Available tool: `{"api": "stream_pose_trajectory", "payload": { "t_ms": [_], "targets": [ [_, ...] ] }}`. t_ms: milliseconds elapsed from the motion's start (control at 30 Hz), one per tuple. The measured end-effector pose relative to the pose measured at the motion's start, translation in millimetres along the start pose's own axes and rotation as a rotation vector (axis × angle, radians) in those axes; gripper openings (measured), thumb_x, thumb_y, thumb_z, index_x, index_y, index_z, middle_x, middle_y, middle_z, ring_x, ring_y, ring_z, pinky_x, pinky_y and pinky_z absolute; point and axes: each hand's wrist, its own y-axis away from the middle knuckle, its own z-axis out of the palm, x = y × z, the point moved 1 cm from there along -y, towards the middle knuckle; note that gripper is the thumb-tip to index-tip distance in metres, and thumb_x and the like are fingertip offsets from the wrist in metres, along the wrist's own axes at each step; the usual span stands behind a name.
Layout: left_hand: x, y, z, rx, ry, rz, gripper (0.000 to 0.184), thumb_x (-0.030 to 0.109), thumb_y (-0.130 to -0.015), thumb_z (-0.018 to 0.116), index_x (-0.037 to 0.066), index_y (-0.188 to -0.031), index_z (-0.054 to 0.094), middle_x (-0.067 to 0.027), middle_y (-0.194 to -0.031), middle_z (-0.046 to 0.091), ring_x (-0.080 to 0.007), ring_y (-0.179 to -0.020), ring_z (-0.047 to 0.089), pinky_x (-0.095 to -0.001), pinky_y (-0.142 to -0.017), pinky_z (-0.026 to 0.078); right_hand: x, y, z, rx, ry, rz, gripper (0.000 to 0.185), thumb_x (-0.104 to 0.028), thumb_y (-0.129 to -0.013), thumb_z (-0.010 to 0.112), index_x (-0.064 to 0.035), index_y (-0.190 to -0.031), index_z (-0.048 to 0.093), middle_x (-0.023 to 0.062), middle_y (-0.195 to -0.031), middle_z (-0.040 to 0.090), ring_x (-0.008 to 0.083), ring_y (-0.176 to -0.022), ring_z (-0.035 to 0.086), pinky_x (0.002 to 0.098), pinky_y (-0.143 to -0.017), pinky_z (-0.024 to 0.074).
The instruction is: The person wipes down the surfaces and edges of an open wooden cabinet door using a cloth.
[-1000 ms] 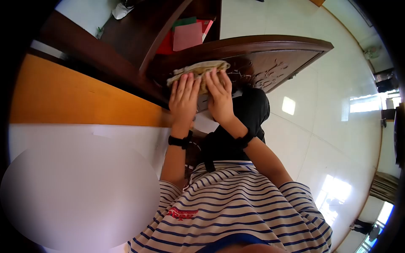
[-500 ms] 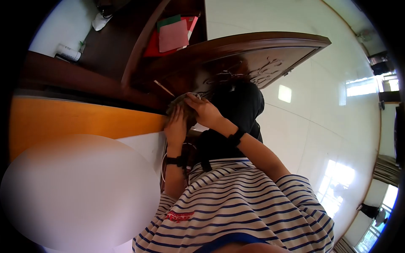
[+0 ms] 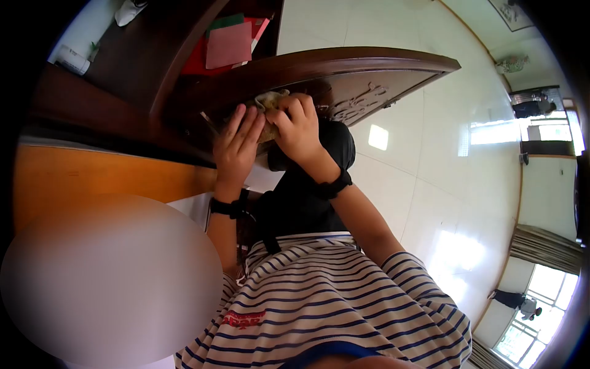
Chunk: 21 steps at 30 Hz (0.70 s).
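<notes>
A crumpled grey-brown cloth (image 3: pixel 270 99) is bunched against the dark wooden cabinet door (image 3: pixel 362 64), near its inner end. My right hand (image 3: pixel 299 128) has its fingers curled around the cloth, gripping it. Beside it, my left hand (image 3: pixel 235 146) lies with fingers stretched out, fingertips touching the cloth's left side; its thumb is hidden. Close to the left fingers, a thin pale strip (image 3: pixel 208 121) shows on the dark wood. Carved relief (image 3: pixel 362 101) decorates the door's panel to the right of my hands.
The door stands open over a tiled floor (image 3: pixel 393 178). Red, pink and green folders (image 3: pixel 228 46) lie in the cabinet. An orange wooden panel (image 3: pixel 110 181) runs left, above a blurred pale round shape (image 3: pixel 117 283). Two people (image 3: pixel 528 109) appear far off at right.
Both hands have moved up with the cloth, from low by the door's base onto the door itself. The left fingers are more stretched out. The camera view has shifted slightly.
</notes>
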Motion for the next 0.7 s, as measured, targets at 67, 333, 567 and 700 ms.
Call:
{"api": "stream_pose_trajectory", "payload": {
  "t_ms": [67, 333, 567, 700],
  "targets": [
    [-9, 13, 7, -0.026, -0.041, 0.102, 0.033, -0.004, -0.085, 0.065, 0.006, -0.116, 0.067, -0.0113, -0.124, 0.066, -0.0293, -0.126, 0.056, -0.041, -0.097, 0.051, 3, 11, 8, -0.023, 0.003, -0.003, 0.019, -0.015, -0.071, 0.066, -0.017, -0.089, 0.06, 0.004, -0.095, 0.052, 0.0286, -0.093, 0.052, 0.0369, -0.074, 0.0475],
    [-12, 28, 20, -0.005, -0.035, 0.101, 0.03, -0.002, -0.086, 0.064, 0.008, -0.114, 0.07, -0.0076, -0.117, 0.07, -0.0244, -0.123, 0.059, -0.0369, -0.087, 0.053, 4, 31, 16, -0.121, 0.013, 0.077, 0.018, -0.012, -0.07, 0.067, -0.0153, -0.085, 0.057, 0.0076, -0.088, 0.047, 0.0299, -0.084, 0.049, 0.0374, -0.069, 0.0477],
    [-11, 55, 39, 0.036, -0.006, 0.05, 0.028, -0.001, -0.086, 0.062, 0.008, -0.112, 0.071, -0.0081, -0.114, 0.071, -0.0245, -0.119, 0.061, -0.0367, -0.084, 0.055, 10, 50, 23, -0.212, 0.009, 0.064, 0.022, -0.01, -0.068, 0.071, -0.0155, -0.082, 0.056, 0.0084, -0.087, 0.046, 0.0311, -0.081, 0.049, 0.0377, -0.06, 0.0467],
    [-12, 64, 49, 0.056, 0.004, 0.04, 0.028, -0.002, -0.086, 0.063, 0.007, -0.111, 0.071, -0.0104, -0.113, 0.071, -0.0261, -0.117, 0.062, -0.0372, -0.084, 0.055, 11, 45, 18, -0.275, -0.014, 0.021, 0.017, -0.014, -0.073, 0.065, -0.0179, -0.086, 0.056, 0.0066, -0.087, 0.047, 0.0284, -0.081, 0.048, 0.0352, -0.067, 0.0466]
  ]
}}
